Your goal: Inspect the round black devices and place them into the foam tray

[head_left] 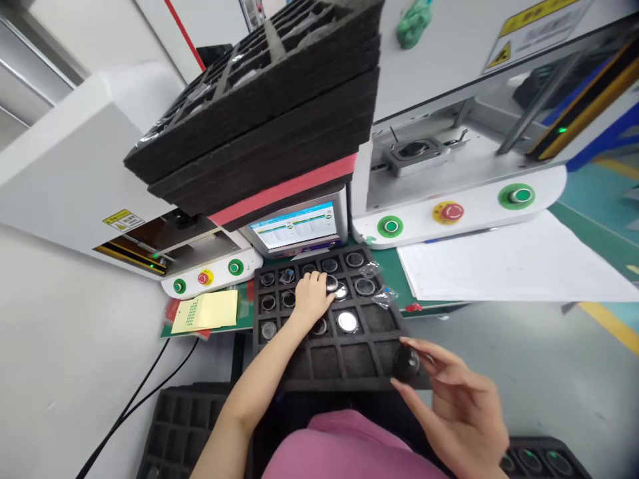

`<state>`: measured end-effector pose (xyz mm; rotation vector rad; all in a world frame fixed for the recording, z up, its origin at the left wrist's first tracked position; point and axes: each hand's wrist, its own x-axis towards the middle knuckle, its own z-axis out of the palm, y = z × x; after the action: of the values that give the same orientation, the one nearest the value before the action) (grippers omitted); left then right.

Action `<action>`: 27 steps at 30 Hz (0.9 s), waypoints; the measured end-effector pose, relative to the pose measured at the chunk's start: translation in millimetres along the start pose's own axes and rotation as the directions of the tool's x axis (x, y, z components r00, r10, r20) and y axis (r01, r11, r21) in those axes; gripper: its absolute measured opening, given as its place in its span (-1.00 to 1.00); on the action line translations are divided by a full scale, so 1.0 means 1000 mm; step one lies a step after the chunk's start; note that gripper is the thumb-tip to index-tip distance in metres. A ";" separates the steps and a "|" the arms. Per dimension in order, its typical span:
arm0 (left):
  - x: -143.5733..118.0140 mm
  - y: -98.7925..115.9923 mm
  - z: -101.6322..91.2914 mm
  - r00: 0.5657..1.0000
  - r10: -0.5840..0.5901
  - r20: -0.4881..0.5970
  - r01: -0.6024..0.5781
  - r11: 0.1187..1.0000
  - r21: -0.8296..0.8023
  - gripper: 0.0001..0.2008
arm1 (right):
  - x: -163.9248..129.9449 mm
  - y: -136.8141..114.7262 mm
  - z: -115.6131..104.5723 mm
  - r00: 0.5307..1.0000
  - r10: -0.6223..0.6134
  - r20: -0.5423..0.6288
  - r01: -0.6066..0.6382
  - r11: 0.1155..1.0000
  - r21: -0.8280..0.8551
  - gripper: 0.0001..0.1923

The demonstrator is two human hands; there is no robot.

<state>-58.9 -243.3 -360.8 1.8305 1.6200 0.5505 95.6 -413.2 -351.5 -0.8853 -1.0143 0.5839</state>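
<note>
Black foam tray (369,369) on worktop, left hand (312,297) over its middle cells, fingertips pinching a round disc (332,284), right hand (462,412) at tray's near right corner, fingers holding a dark round part (407,362)

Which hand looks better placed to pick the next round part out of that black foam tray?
Probably the left hand: it rests over the filled pockets of the tray, while the right hand already holds a round part.
</note>
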 end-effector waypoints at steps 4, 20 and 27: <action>0.013 0.007 -0.006 0.996 -0.025 0.090 0.035 0.993 -0.111 -0.78 | -0.001 0.001 -0.003 0.997 0.028 -0.072 -0.031 0.999 -0.040 -0.60; -0.112 0.073 -0.058 0.875 0.159 0.457 0.421 0.214 -0.882 -0.66 | 0.025 -0.040 0.021 0.892 -0.298 0.339 0.376 0.906 -0.193 -0.57; -0.126 0.077 -0.057 0.910 0.152 0.387 0.351 0.218 -0.911 -0.58 | 0.007 -0.031 0.011 0.809 -0.244 0.534 0.402 0.893 -0.202 -0.64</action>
<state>-62.0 -360.5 -254.7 0.7075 0.6764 0.8099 89.1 -420.6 -319.2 -0.8147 -1.7323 0.3634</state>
